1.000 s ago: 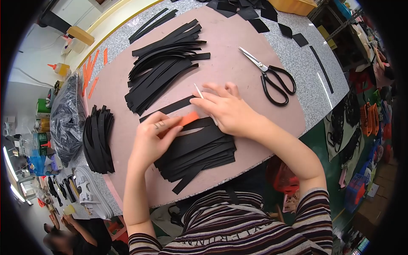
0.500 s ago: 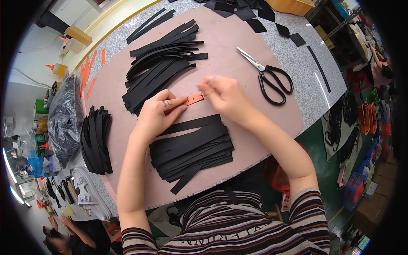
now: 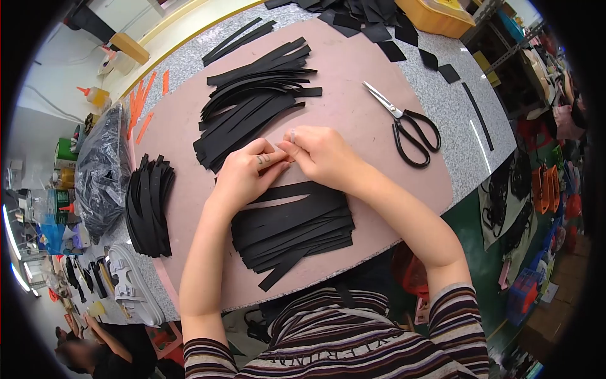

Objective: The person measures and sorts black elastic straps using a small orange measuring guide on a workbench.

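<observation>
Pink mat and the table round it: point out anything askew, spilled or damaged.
One strip sticks out askew from the near pile, slanting toward the edge of the mat while most others lie roughly together. Another black strip lies alone on the table, right of the scissors. I see no spill or damage.

Open across the pink mat point(image 3: 350, 66) between the far black strips point(image 3: 252, 120) and the scissors point(image 3: 398, 114); blocked nearer by the right forearm point(image 3: 407, 211), left forearm point(image 3: 205, 265) and near strip pile point(image 3: 293, 221).
</observation>
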{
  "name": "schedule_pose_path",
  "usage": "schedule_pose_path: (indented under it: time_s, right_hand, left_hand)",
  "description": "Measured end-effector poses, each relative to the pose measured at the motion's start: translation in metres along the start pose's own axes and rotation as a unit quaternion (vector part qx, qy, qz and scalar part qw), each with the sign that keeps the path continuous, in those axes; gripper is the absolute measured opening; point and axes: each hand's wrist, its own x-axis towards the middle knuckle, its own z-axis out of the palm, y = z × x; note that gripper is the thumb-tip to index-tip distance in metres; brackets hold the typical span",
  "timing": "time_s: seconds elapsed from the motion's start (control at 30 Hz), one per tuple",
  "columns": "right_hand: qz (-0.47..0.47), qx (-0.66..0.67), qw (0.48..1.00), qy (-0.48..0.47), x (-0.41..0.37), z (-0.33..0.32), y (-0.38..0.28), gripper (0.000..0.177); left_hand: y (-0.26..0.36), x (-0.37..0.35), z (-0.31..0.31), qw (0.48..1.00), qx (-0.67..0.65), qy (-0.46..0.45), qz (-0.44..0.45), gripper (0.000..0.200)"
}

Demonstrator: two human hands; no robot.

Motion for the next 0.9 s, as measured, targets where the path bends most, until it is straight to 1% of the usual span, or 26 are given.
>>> schedule_pose_path:
  time_s: [0.03, 0.13, 0.17, 0.2, 0.27, 0.3, 0.4, 0.47, 0.53, 0.6, 0.63, 0.67, 0.7, 0.73, 0.8, 0.87, 0.9]
  right_hand:
    - [-0.001, -0.021, 1.000, -0.022, -0.001, -0.002, -0.001, 0.016]
    - [-0.118, -0.019, 0.992, 0.038, -0.004, 0.006, -0.008, 0.010]
    - [-0.181, -0.124, 0.975, -0.025, -0.003, 0.005, -0.012, 0.024]
    - [-0.219, -0.163, 0.961, -0.055, -0.001, 0.011, -0.009, 0.023]
    - [-0.293, -0.238, 0.919, -0.113, 0.006, 0.028, 0.001, 0.021]
    - [-0.293, -0.222, 0.917, -0.154, 0.011, 0.028, 0.003, 0.021]
    - [-0.306, -0.120, 0.934, -0.140, 0.004, 0.019, -0.007, 0.021]
    - [-0.347, -0.118, 0.908, -0.204, -0.016, 0.005, -0.026, 0.022]
    - [-0.293, -0.085, 0.917, -0.255, -0.028, 0.001, -0.030, 0.022]
    - [-0.192, -0.060, 0.948, -0.249, -0.007, -0.001, -0.021, 0.022]
    - [-0.218, -0.146, 0.950, -0.168, 0.008, 0.000, -0.008, 0.022]
    - [-0.261, -0.140, 0.954, -0.047, 0.030, 0.008, 0.009, 0.025]
    - [-0.251, -0.146, 0.956, -0.032, 0.047, 0.012, 0.017, 0.028]
    - [-0.278, -0.208, 0.936, -0.062, 0.061, 0.015, 0.026, 0.031]
    - [-0.296, -0.272, 0.901, -0.162, 0.075, 0.022, 0.038, 0.036]
    - [-0.333, -0.251, 0.904, -0.097, 0.079, 0.024, 0.049, 0.016]
    - [-0.351, -0.238, 0.903, -0.065, 0.080, 0.023, 0.048, 0.008]
  left_hand:
    - [-0.001, -0.001, 0.000, 1.000, 0.000, 0.005, 0.003, 0.024]
    - [-0.004, -0.006, -0.021, 0.988, -0.007, 0.152, -0.031, 0.029]
    - [-0.016, -0.010, -0.028, 0.976, -0.013, 0.216, -0.015, 0.032]
    - [-0.014, -0.014, -0.041, 0.967, -0.003, 0.248, -0.049, 0.034]
    - [-0.018, -0.022, -0.058, 0.958, -0.012, 0.280, -0.053, 0.033]
    - [-0.018, -0.026, -0.066, 0.958, 0.009, 0.282, -0.058, 0.033]
    - [-0.018, -0.049, -0.082, 0.953, 0.065, 0.290, -0.064, 0.033]
    - [-0.026, -0.068, -0.088, 0.950, 0.093, 0.292, -0.057, 0.033]
    - [-0.031, -0.076, -0.085, 0.950, 0.056, 0.297, -0.078, 0.033]
    - [-0.029, -0.078, -0.079, 0.948, 0.028, 0.300, -0.101, 0.033]
    - [-0.027, -0.074, -0.075, 0.947, 0.028, 0.304, -0.098, 0.033]
    - [-0.020, -0.069, -0.072, 0.949, 0.036, 0.301, -0.086, 0.034]
    - [-0.011, -0.063, -0.071, 0.951, 0.046, 0.298, -0.074, 0.034]
    - [-0.004, -0.058, -0.071, 0.952, 0.057, 0.294, -0.060, 0.034]
    - [0.003, -0.053, -0.073, 0.954, 0.060, 0.293, -0.027, 0.035]
    - [0.008, -0.055, -0.075, 0.956, 0.054, 0.290, -0.011, 0.035]
    - [0.008, -0.059, -0.075, 0.956, 0.044, 0.289, -0.018, 0.035]
